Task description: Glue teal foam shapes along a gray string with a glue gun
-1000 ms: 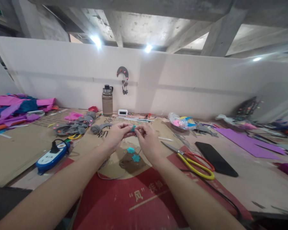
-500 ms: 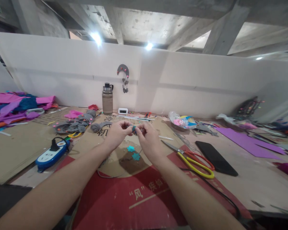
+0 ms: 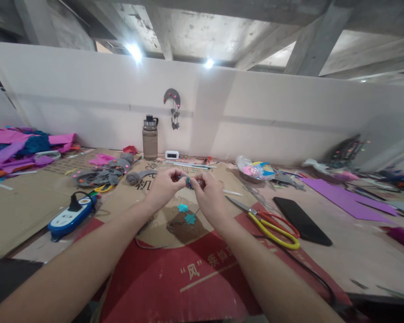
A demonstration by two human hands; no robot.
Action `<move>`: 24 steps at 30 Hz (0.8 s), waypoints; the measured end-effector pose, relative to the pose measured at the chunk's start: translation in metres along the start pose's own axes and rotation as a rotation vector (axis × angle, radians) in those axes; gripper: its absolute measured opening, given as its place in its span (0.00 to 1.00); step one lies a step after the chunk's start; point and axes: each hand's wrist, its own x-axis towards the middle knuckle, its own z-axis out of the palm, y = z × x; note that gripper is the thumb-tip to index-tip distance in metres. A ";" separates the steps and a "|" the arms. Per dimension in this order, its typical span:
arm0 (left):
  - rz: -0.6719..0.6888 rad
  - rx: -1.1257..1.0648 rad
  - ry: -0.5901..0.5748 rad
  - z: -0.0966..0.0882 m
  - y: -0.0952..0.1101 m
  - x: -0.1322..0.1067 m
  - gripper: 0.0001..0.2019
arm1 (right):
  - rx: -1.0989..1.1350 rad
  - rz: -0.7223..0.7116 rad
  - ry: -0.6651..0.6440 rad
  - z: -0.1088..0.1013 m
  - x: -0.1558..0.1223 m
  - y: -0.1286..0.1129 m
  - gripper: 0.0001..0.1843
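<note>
My left hand and my right hand meet over the middle of the cardboard. Between their pinched fingertips is a small teal piece, mostly covered by the fingers, so its exact shape is hidden. Just below the hands are two turquoise flower-shaped cutouts, an upper flower cutout and a lower flower cutout. Right of my right wrist lie scissors with yellow and red handles, their blades pointing to the far left.
A blue-and-white power strip lies left of my forearm, near a heap of grey felt pieces. Behind stand a bottle and a small white clock. A black phone and purple sheets lie to the right.
Both hands keep nearly the same pose around the small teal piece. The whole view has shifted very slightly; nothing on the table has visibly moved.
</note>
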 end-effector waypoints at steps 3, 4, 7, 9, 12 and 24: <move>0.021 0.025 -0.004 0.000 0.000 0.000 0.06 | 0.004 -0.001 0.000 0.000 0.000 0.001 0.10; 0.027 0.030 -0.010 0.000 0.000 -0.001 0.06 | 0.004 0.000 0.003 0.000 0.000 0.002 0.10; 0.030 0.038 -0.025 -0.001 0.000 -0.001 0.06 | 0.003 0.004 0.009 0.000 0.000 0.002 0.10; 0.030 0.038 -0.035 -0.001 0.000 0.000 0.06 | 0.013 0.006 0.010 -0.001 0.000 0.002 0.10; 0.032 0.016 -0.055 -0.001 -0.001 0.000 0.06 | 0.035 0.015 0.003 -0.001 -0.001 0.002 0.10; -0.003 0.002 -0.158 -0.005 0.004 0.000 0.05 | 0.147 0.102 -0.058 0.001 0.002 0.006 0.11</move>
